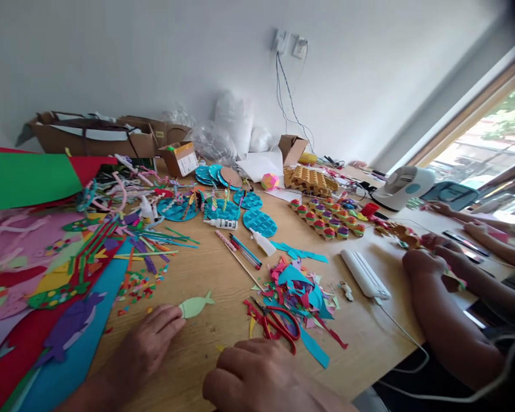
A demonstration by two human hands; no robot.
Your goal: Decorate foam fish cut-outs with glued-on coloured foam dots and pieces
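Under the fingertips of my left hand lies the head end of a pale green paper fish, flat on the wooden table. The fingers are pressed together over it, and its tail points away to the right. My right hand is closed at the near side of the table, its back towards me; whatever its fingers hold is hidden. Just beyond it rest red-handled scissors beside a heap of coloured paper scraps.
On the left, coloured paper sheets carry a purple paper fish. Markers, a glue bottle and painted egg cartons occupy the middle. A white power strip trails its cord on the right, near other people's arms.
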